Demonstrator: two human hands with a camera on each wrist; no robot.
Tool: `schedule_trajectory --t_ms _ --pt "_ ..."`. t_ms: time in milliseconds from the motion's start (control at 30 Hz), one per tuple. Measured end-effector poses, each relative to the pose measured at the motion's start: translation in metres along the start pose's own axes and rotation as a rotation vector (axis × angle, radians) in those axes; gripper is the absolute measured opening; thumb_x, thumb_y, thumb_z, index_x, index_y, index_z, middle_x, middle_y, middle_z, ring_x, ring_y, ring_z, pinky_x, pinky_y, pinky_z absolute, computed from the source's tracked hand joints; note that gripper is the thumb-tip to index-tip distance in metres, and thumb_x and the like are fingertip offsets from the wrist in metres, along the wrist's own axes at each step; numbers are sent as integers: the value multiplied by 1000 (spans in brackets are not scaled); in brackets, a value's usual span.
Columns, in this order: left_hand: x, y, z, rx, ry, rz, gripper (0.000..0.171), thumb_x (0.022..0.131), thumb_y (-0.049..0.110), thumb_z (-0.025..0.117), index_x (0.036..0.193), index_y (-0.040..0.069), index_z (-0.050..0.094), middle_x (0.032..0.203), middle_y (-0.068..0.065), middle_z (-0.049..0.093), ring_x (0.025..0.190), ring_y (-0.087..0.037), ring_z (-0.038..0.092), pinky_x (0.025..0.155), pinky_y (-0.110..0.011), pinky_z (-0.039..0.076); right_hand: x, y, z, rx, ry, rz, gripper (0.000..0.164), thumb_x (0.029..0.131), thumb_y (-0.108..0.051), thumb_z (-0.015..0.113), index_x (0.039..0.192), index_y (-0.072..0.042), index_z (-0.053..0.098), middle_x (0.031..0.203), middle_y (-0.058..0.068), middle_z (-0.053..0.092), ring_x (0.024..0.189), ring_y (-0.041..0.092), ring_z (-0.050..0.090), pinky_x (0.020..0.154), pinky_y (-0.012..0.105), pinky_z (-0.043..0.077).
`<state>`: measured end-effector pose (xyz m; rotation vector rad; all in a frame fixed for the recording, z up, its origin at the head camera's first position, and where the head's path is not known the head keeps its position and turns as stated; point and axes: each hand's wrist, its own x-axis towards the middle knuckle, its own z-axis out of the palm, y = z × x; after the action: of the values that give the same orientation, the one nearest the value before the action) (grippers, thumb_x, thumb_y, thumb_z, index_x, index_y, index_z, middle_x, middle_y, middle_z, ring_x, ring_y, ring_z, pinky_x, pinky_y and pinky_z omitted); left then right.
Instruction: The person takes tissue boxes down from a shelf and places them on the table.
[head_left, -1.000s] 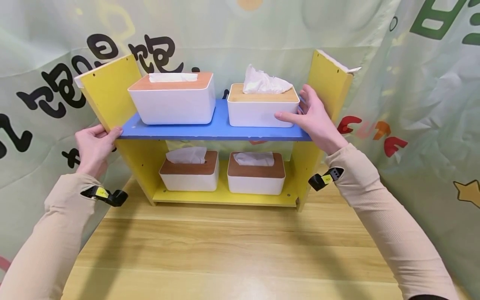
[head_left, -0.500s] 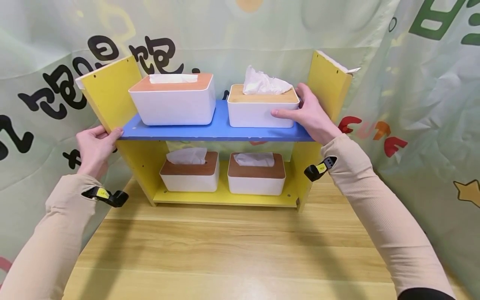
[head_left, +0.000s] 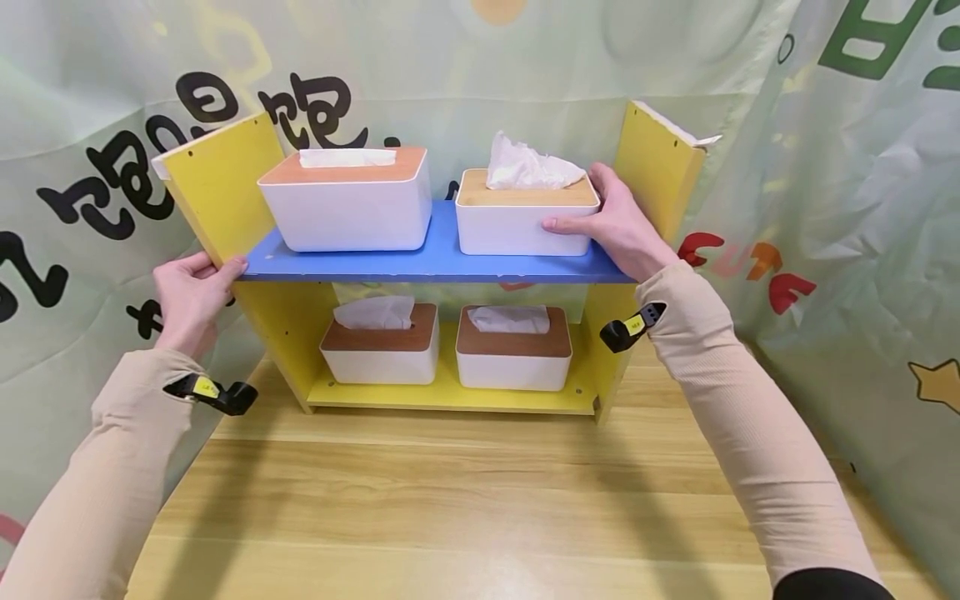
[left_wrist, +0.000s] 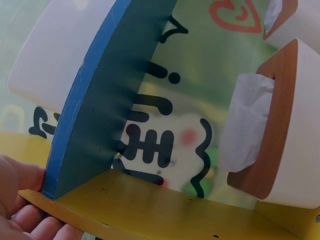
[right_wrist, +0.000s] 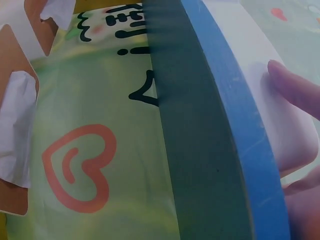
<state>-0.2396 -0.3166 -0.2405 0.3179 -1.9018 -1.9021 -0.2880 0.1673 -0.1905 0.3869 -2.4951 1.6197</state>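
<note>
On the blue upper board of a yellow shelf [head_left: 600, 342], a white tissue box with a light wood lid [head_left: 510, 230] stands at the right. My right hand [head_left: 626, 229] holds its right end, thumb across the front wall and the other fingers round the side, partly hidden. The right wrist view shows the thumb [right_wrist: 295, 90] against the white wall. My left hand [head_left: 191, 300] grips the shelf's left side panel at the blue board's corner, its fingers [left_wrist: 37, 222] curled at the panel's outer side. Left on the same board sits a larger tissue box [head_left: 352, 212].
Two tissue boxes with darker brown lids, one left [head_left: 380, 365] and one right [head_left: 513, 371], stand on the yellow lower board. The shelf stands on a wooden table [head_left: 450, 492], against a printed cloth backdrop [head_left: 480, 67] that also runs down both sides.
My right hand has closed in on the tissue box, its thumb moving slightly left along the front, and the right forearm has swung inward. The left hand and the boxes have stayed put.
</note>
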Motion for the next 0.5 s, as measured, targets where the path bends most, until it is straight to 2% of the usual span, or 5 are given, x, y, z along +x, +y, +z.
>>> schedule_trajectory --t_ms 100,200,267,367,500 --pt "-1 0 0 0 -2 -1 16 86 8 78 89 24 75 63 18 71 60 3 63 51 -13 45 2 0 0 27 2 8 88 80 -27 84 149 -10 30 139 7 49 126 20 45 118 37 29" --pt "-1 1 0 18 1 1 15 86 11 78 92 23 75 64 19 71 61 4 63 52 -13 46 4 0 0 87 5 30 108 81 -25 83 160 -14 11 157 10 34 138 21 38 124 36 23" --pt "-2 2 0 23 4 1 15 86 11 78 93 23 75 64 19 70 62 4 63 52 -13 46 6 0 1 135 5 46 118 81 -23 83 162 -19 -2 165 9 23 144 21 33 127 35 20" --pt "-1 2 0 53 17 -2 16 86 12 78 90 27 74 63 20 69 61 5 63 52 -12 46 8 1 3 172 4 59 121 80 -21 84 162 -23 -5 168 6 16 148 20 29 127 34 18" --pt "0 1 1 11 9 2 17 86 8 77 86 25 73 62 18 70 59 4 62 50 -13 45 9 2 3 181 3 81 123 79 -21 84 162 -24 -6 170 3 10 153 17 21 129 33 13"
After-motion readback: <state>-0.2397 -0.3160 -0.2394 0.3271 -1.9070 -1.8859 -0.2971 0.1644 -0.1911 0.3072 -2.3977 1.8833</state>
